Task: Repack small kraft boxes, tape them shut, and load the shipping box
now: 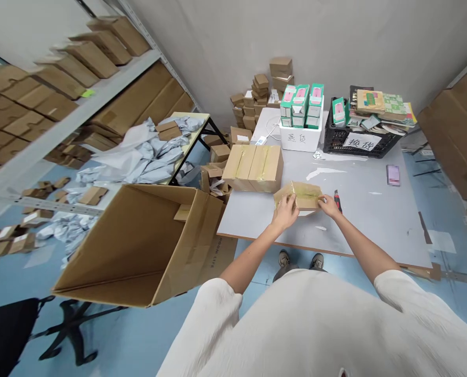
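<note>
A small taped cardboard box lies on the grey table near its front edge. My left hand grips the box's left end, fingers curled over its top. At the box's right end, my right hand is closed against the corner, fingers pinched there. A red-handled utility knife lies on the table just right of my right hand. Behind the small box stands a larger taped carton.
A big open cardboard carton sits tilted at the left, beside the table. At the table's back stand a white bin of green boxes and a black crate of books. A phone lies right. Shelves of boxes line the left.
</note>
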The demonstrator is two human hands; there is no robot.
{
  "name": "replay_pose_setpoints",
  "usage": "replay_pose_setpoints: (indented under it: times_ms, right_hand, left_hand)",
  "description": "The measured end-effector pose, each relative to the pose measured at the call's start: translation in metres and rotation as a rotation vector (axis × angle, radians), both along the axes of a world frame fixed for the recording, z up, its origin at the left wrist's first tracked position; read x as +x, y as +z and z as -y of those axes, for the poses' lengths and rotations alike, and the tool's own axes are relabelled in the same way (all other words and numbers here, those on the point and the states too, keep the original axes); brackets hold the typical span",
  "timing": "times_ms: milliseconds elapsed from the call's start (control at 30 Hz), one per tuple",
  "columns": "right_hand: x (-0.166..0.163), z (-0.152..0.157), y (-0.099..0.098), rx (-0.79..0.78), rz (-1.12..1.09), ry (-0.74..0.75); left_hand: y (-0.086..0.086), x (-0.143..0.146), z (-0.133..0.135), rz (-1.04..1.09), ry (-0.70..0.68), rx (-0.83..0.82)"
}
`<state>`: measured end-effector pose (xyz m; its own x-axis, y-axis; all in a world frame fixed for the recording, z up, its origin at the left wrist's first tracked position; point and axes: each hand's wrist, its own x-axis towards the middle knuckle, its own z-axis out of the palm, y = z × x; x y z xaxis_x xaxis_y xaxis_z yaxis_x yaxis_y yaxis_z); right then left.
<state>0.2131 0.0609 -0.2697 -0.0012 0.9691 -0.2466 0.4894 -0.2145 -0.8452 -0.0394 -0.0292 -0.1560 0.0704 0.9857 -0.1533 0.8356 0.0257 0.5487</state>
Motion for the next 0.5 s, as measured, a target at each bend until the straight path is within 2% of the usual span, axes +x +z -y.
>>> replay_pose_setpoints:
  times_ms: [267,500]
  right_hand:
    - [-0.024,-0.003,0.000,-0.061,0.008,-0.006]
    - [-0.014,0.003,0.003,-0.034,0.025,-0.029]
  left_hand:
    - [-0.020,-0.037,0.016,0.149,0.138,-0.020]
    - [-0.040,-0.045,0.009,0.235,0.233,-0.088]
